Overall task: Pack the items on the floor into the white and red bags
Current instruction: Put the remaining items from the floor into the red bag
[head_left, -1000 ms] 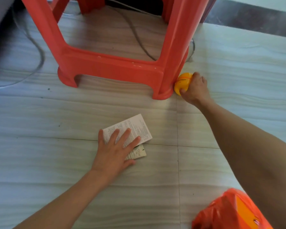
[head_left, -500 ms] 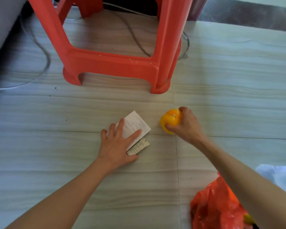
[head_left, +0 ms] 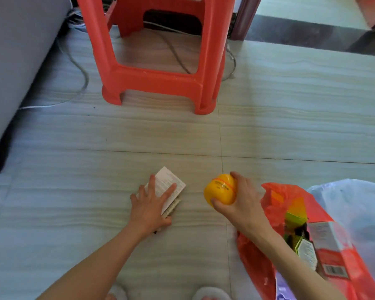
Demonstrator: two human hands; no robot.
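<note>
Since the earlier frame, the right hand [head_left: 241, 205] has drawn the yellow jar [head_left: 220, 189] away from the red stool [head_left: 160, 61] and toward the red bag [head_left: 258, 258]; the jar now hangs just beside the bag's open mouth, fingers and thumb curled around it. One jar, round and glossy, carries an orange band and a small label. The left hand [head_left: 150, 205] stays flat with fingers spread on one white printed box [head_left: 170, 187] lying on the floor [head_left: 74, 191], a second, thinner printed item peeking out beneath it. Two bags lie at right: the red bag holds several cartons, including a green one [head_left: 296, 217] and a white and red one [head_left: 327, 245]; the white bag [head_left: 355, 213] sits beside it, its contents not discernible.
</note>
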